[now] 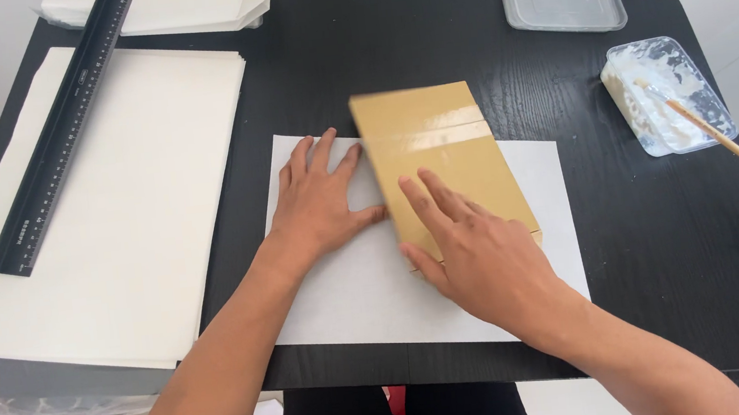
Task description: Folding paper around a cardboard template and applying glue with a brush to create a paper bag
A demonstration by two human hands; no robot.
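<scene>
Both hands flat, fingers spread: left hand (321,199) on white sheet (351,292), right hand (475,256) on brown box (442,159); tabletop's (667,249) right edge stays bare

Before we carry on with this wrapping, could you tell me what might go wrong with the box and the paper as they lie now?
1. The cardboard box looks blurred, so it may slide off line on the white sheet that the left hand presses flat.
2. The right hand lies flat on the box rather than gripping it, so it could slip.
3. The paste tub, with its brush sticking out over the rim, might tip if knocked.
</scene>
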